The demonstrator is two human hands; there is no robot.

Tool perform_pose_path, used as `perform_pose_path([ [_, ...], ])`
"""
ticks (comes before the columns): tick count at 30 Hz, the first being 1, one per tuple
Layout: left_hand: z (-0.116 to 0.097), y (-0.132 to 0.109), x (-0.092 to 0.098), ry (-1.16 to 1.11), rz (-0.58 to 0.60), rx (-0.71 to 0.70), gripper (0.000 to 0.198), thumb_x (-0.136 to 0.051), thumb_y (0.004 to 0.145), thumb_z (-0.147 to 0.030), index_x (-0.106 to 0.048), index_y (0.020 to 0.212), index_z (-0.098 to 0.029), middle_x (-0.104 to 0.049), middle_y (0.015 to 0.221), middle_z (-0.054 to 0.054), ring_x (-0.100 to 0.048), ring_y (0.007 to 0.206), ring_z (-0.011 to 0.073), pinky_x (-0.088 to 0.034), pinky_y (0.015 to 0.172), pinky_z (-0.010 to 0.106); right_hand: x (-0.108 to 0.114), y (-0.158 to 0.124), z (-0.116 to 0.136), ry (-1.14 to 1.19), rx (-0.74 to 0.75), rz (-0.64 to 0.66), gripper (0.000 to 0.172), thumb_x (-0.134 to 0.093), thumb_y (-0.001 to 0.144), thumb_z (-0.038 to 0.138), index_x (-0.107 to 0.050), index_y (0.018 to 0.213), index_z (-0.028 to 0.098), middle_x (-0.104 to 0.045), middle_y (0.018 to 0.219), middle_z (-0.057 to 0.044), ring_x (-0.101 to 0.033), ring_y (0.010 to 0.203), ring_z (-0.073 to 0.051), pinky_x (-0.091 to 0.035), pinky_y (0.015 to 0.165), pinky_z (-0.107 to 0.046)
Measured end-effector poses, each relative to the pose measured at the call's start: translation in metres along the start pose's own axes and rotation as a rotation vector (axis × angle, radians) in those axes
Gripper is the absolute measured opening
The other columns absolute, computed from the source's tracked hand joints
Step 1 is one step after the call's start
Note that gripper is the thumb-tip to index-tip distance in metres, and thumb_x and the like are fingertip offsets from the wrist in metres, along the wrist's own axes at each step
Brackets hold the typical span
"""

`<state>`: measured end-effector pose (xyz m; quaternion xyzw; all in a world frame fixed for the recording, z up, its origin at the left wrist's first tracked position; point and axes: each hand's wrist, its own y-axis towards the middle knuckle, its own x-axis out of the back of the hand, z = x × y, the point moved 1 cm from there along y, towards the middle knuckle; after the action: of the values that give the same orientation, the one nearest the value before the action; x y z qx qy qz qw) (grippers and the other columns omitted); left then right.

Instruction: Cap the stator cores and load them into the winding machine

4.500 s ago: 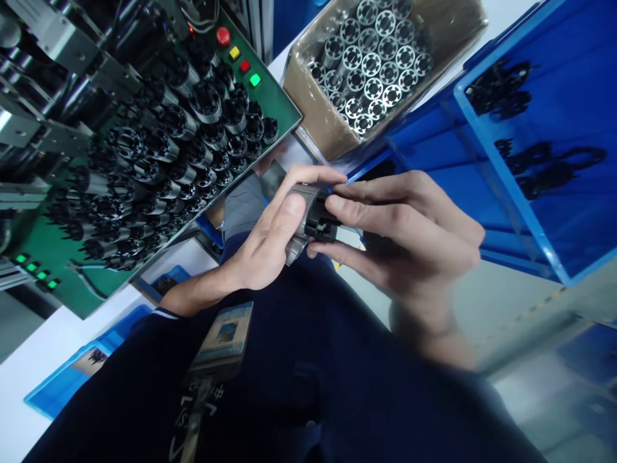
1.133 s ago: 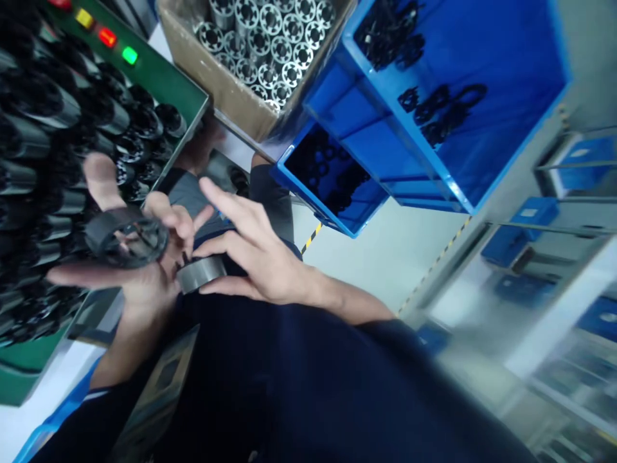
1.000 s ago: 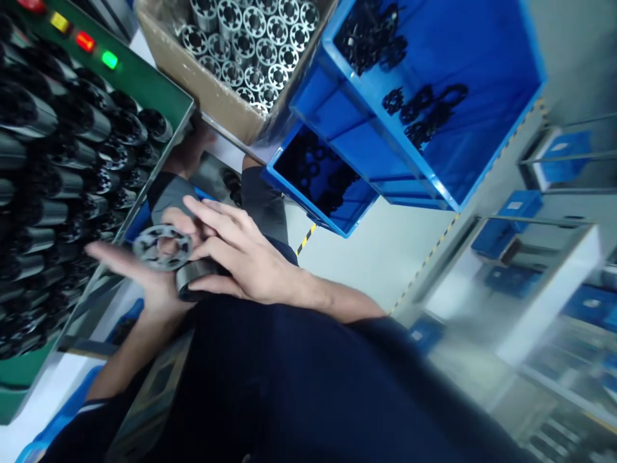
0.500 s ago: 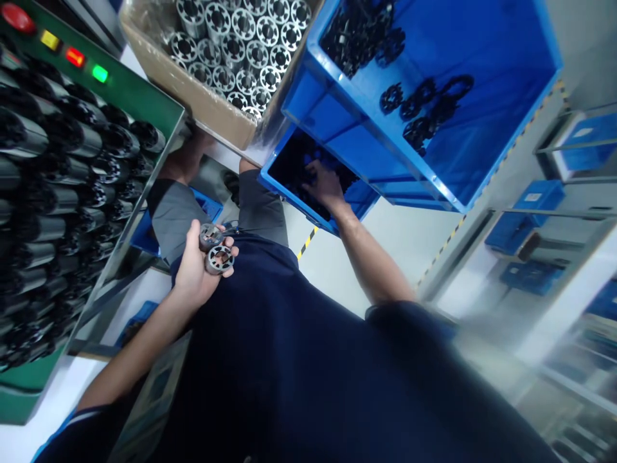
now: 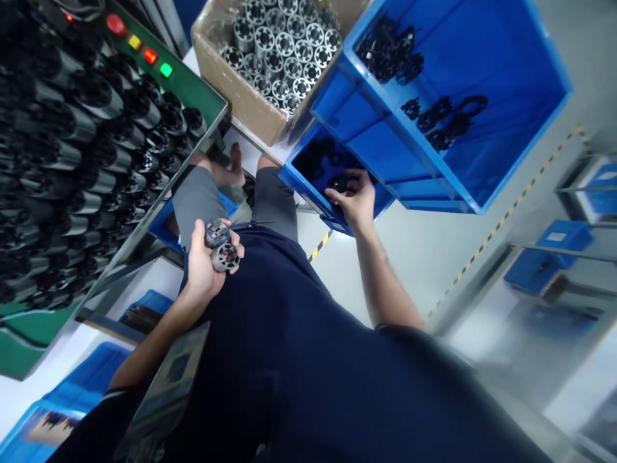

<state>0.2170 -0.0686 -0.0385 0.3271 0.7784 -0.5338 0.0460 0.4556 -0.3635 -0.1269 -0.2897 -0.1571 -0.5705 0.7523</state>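
Observation:
My left hand (image 5: 202,267) is curled round two grey slotted metal cylinders (image 5: 220,247), held side by side near my stomach with their slotted ends up. My right hand (image 5: 355,200) reaches into the low blue bin (image 5: 308,186) of black plastic rings. Its fingers are pinched on a black plastic part (image 5: 343,184) at the bin's near wall.
A green panel (image 5: 193,96) on the left is packed with several dark finished cylinders and has coloured buttons. A cardboard box (image 5: 241,96) holds several bare metal cylinders. A larger blue crate (image 5: 506,148) with black rings stands above the low bin. My knees and bare floor lie below.
My right hand has drawn back from deep in the low bin to its near wall, now pinching a black part. My left hand still holds the two cylinders.

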Motion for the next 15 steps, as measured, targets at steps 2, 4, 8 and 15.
perform_pose_path([
  [2, 0.001, -0.008, -0.001, 0.009, 0.097, -0.152, 0.055, -0.075, 0.107, -0.077, -0.071, 0.114, -0.022, -0.066, 0.077, 0.000, -0.066, 0.059, 0.0182, -0.039, 0.035, 0.020, -0.008, -0.027, 0.027, 0.090, 0.097, 0.048, 0.094, -0.097, 0.086, 0.084, -0.067, 0.151, 0.024, -0.081, 0.129, -0.013, -0.087, 0.093, -0.029, -0.078, 0.092, -0.048],
  [4, 0.002, -0.017, -0.006, 0.013, 0.187, -0.262, 0.058, -0.081, 0.101, -0.079, -0.073, 0.113, -0.023, -0.067, 0.078, 0.000, -0.065, 0.059, 0.0180, -0.037, 0.033, 0.020, -0.018, -0.060, 0.070, 0.238, 0.294, 0.131, 0.075, -0.095, 0.096, 0.078, -0.074, 0.149, 0.029, -0.081, 0.130, -0.009, -0.088, 0.093, -0.025, -0.080, 0.091, -0.043],
  [8, -0.002, -0.045, -0.022, -0.001, 0.301, -0.479, 0.058, -0.081, 0.103, -0.080, -0.077, 0.112, -0.022, -0.071, 0.073, 0.001, -0.066, 0.053, 0.0192, -0.050, 0.040, 0.027, -0.031, -0.127, 0.168, 0.365, 0.825, 0.251, 0.046, -0.097, 0.104, 0.024, -0.085, 0.147, 0.033, -0.089, 0.124, -0.001, -0.085, 0.086, -0.015, -0.076, 0.079, -0.027],
  [15, -0.010, -0.094, -0.021, 0.097, 0.228, -0.733, 0.062, -0.067, 0.110, -0.084, -0.084, 0.128, -0.027, -0.077, 0.092, 0.008, -0.076, 0.068, 0.0248, -0.065, 0.059, 0.038, -0.045, -0.157, 0.240, 0.417, 1.123, 0.378, 0.069, -0.098, 0.093, 0.001, -0.087, 0.153, 0.031, -0.094, 0.117, -0.002, -0.090, 0.087, -0.021, -0.080, 0.077, -0.030],
])
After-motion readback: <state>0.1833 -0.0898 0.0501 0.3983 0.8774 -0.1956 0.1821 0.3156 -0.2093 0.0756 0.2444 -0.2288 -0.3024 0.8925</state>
